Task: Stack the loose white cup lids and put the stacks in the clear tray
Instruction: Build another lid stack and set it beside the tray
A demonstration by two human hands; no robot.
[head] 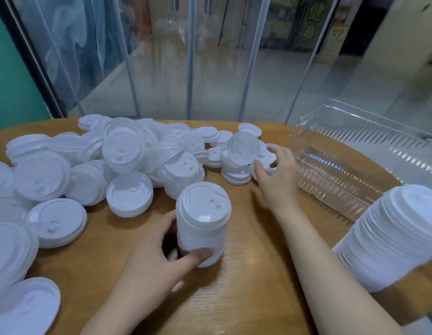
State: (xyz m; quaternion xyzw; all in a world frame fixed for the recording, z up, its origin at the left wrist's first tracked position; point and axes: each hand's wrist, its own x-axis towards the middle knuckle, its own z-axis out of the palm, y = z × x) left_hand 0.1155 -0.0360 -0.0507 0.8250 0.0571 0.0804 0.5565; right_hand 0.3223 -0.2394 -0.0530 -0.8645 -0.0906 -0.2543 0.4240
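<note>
Work surface: a wooden table (246, 274), light brown with visible grain, filling the lower half of the frame; its far edge curves across the middle.

Behind the table: clear plastic strip curtains (162, 68) hang across the upper half of the frame, overlapping, with pale vertical seams.

Upper left: a teal wall (9, 76), bounded by a dark slanted frame.

Seen through the curtains: a glossy tan floor (210, 76) with reflections, and at upper right a dark storefront sign (311, 22) bearing yellow characters, blurred. At far right, a pale wall (403, 39).
</note>
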